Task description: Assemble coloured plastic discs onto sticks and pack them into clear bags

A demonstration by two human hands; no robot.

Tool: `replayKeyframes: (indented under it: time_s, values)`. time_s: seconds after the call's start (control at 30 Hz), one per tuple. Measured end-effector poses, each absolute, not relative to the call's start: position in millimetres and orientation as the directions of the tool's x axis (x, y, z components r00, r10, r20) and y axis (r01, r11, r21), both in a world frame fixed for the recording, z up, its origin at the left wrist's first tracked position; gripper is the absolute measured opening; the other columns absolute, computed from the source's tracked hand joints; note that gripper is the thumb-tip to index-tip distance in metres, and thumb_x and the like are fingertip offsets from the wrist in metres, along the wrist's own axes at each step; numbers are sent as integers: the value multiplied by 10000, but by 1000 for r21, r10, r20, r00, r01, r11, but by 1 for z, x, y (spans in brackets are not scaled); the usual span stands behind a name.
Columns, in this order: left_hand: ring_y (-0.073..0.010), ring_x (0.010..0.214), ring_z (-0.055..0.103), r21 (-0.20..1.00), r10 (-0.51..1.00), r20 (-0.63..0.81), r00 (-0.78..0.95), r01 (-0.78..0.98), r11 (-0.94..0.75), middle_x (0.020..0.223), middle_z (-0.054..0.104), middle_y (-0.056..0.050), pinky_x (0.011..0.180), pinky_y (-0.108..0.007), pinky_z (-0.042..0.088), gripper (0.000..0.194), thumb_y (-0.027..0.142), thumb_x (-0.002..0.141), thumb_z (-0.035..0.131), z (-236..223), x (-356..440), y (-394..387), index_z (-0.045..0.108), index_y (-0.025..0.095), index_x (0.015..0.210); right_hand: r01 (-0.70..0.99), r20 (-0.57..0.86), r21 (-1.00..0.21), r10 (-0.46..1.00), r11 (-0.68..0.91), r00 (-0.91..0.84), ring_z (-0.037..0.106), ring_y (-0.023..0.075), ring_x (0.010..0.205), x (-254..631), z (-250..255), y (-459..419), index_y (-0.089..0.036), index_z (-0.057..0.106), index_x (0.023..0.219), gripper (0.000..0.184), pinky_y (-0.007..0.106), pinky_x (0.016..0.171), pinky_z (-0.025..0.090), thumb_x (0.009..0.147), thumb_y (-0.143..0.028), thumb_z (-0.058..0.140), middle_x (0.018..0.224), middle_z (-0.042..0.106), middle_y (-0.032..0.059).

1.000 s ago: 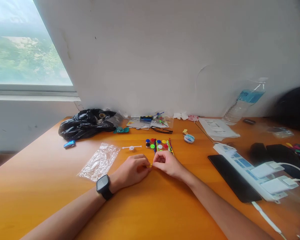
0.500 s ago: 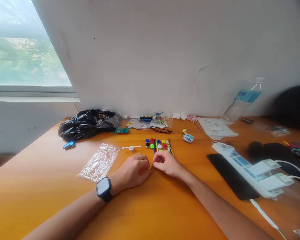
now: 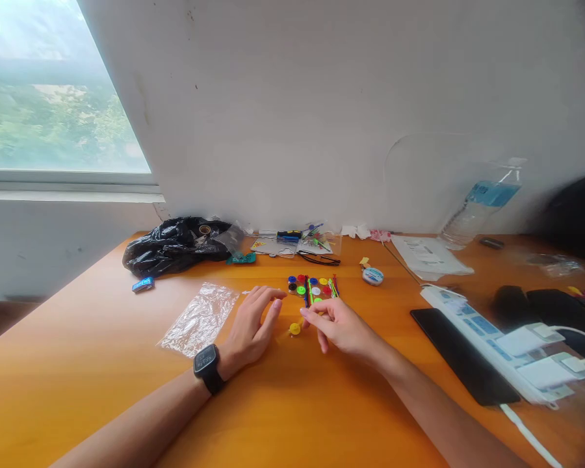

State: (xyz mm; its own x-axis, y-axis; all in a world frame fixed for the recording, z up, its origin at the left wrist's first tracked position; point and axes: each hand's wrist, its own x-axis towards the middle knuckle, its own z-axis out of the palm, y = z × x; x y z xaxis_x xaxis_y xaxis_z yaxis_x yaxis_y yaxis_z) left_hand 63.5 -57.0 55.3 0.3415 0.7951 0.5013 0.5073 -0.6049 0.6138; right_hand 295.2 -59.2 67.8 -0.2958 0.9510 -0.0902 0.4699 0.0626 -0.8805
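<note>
A small yellow disc-like piece (image 3: pixel 295 329) rests on the wooden table between my two hands, its edges slightly blurred. To its left, my left hand (image 3: pixel 254 325) is held open with fingers stretched out, touching none of the small pieces. My right hand (image 3: pixel 338 325) is just to the right of the disc, fingers loosely bent and apart, with nothing visible held. Behind it lie several coloured round pieces (image 3: pixel 316 290) in rows, with thin coloured strips (image 3: pixel 335 286) among them. A white piece (image 3: pixel 245 292) is mostly hidden behind my left hand.
A clear plastic bag (image 3: pixel 199 318) lies at left, near a black bag (image 3: pixel 175 247) and a small blue packet (image 3: pixel 143 285). At right are a round white-blue container (image 3: pixel 372 276), a black phone-like slab (image 3: pixel 461 354), a power strip (image 3: pixel 472 325) with chargers and a water bottle (image 3: pixel 482 201).
Both hands have let go of the yellow piece and moved apart. My left hand has opened out, and my right fingers have loosened. The view has shifted slightly.
</note>
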Motion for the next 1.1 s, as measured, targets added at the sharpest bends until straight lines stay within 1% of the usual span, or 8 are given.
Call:
replayKeyframes:
  time_s: [0.1, 0.23, 0.4, 0.5, 0.6, 0.87, 0.97, 1.1]
  values:
    - [-250, 1098, 649, 615, 795, 522, 309, 510, -601, 1138, 722, -77, 1001, -399, 509, 299, 307, 1121, 374, 53, 63, -55, 662, 238, 1165, 345, -107, -938, 945, 7, -310, 420, 115, 387, 295, 73, -60, -198, 705, 710, 533, 272, 522, 381, 981, -639, 578, 400, 456, -47]
    - [-254, 1100, 625, 622, 800, 518, 304, 508, -595, 1130, 716, -78, 1009, -402, 500, 306, 317, 1124, 368, 51, 63, -53, 663, 234, 1140, 281, 36, -957, 993, 67, -116, 482, 136, 468, 309, 66, -44, -201, 698, 769, 469, 279, 560, 414, 984, -606, 598, 479, 512, -33]
    - [-254, 1107, 610, 640, 813, 510, 281, 507, -577, 1139, 714, -76, 1008, -394, 488, 325, 329, 1131, 367, 50, 63, -52, 677, 234, 1155, 526, 177, -809, 962, 262, -207, 602, 181, 671, 323, 46, -29, -208, 749, 936, 235, 303, 660, 469, 995, -389, 611, 823, 709, 40]
    - [-258, 1118, 594, 644, 818, 514, 258, 513, -567, 1136, 716, -75, 1013, -400, 481, 330, 342, 1132, 378, 48, 63, -50, 690, 235, 1141, 637, 262, -666, 921, 388, -287, 628, 202, 809, 322, 43, -32, -230, 768, 997, 228, 325, 769, 478, 1006, -242, 541, 951, 709, 54]
    - [-265, 1128, 581, 651, 827, 522, 210, 528, -546, 1116, 716, -71, 1011, -413, 472, 336, 363, 1134, 383, 44, 62, -47, 695, 239, 1134, 646, 339, -602, 883, 469, -325, 623, 211, 878, 318, 45, -35, -222, 752, 956, 278, 335, 833, 473, 1002, -161, 485, 926, 653, 55]
    - [-289, 1122, 600, 649, 839, 539, 71, 600, -468, 1089, 739, -64, 991, -449, 466, 319, 357, 1122, 386, 27, 55, -27, 680, 243, 1077, 602, 430, -613, 856, 511, -288, 617, 228, 886, 319, 46, -34, -225, 723, 922, 278, 358, 840, 472, 986, -132, 469, 906, 647, 61]
    - [-305, 1159, 600, 623, 849, 520, 91, 640, -450, 1151, 738, -70, 1002, -470, 474, 226, 268, 1063, 464, 22, 51, -21, 677, 242, 1135, 595, 436, -612, 850, 521, -296, 612, 230, 872, 318, 46, -35, -227, 718, 907, 266, 367, 846, 473, 982, -137, 479, 887, 657, 59]
    - [-322, 1132, 627, 544, 852, 497, 166, 705, -455, 1161, 754, -78, 989, -489, 490, 246, 195, 995, 510, 16, 49, -15, 702, 240, 1141, 590, 448, -605, 841, 534, -302, 608, 229, 859, 316, 46, -36, -231, 714, 899, 261, 362, 828, 471, 982, -139, 485, 870, 665, 58]
